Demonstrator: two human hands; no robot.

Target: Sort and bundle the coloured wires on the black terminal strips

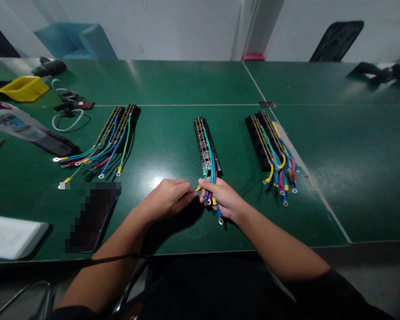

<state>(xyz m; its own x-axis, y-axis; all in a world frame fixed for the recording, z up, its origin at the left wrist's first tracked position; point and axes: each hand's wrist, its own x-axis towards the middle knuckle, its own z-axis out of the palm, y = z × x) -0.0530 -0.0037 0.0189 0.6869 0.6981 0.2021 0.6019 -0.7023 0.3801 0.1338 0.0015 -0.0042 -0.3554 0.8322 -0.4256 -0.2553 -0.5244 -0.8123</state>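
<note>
My right hand [224, 195] grips the wires [212, 164] of the middle strip [203, 144], which lies just on its far side; my left hand [171, 195] pinches 1 yellow end [198, 189]. If I pull too strongly, this wire could loosen

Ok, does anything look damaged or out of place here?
The phone looks pixelated, probably image masking rather than damage. The table seam beside the right-hand boards looks pale and ragged, perhaps worn. Nothing obviously odd shows on the held wires.
</note>
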